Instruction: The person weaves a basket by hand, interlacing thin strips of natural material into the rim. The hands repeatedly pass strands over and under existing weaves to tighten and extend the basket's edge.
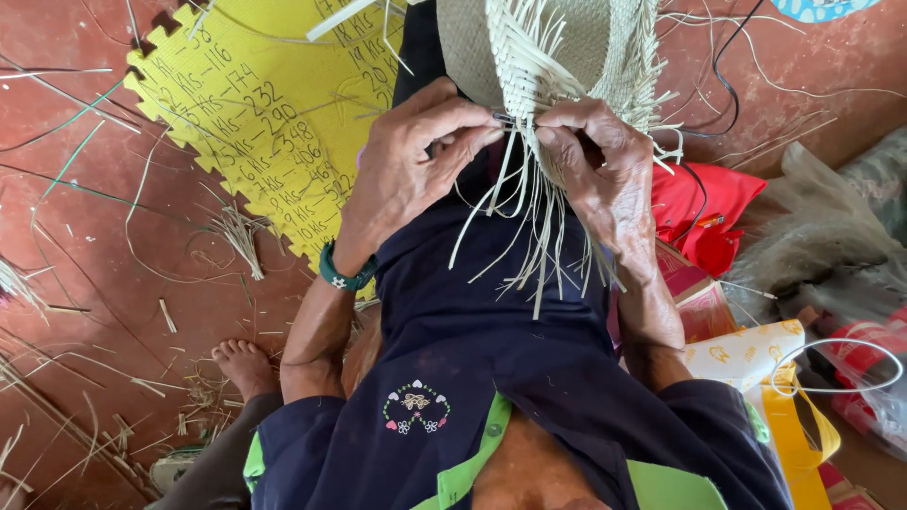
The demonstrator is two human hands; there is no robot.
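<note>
A partly woven pale straw piece (539, 42) with a frayed edge rests on my lap at the top centre. Loose straw strands (534, 222) hang down from its edge over my dark blue garment. My left hand (406, 165) pinches strands at the weave's edge with thumb and fingers; a teal wristband sits on that wrist. Close beside it, my right hand (600, 165) grips the same edge and strands, its fingertips almost touching the left hand's.
A yellow foam mat tile (246, 123) with handwriting lies on the red floor to the left, amid scattered straw bits (236, 236). A bare foot (246, 366) shows lower left. On the right lie a red cloth (704, 212), plastic bags (822, 236) and cartons.
</note>
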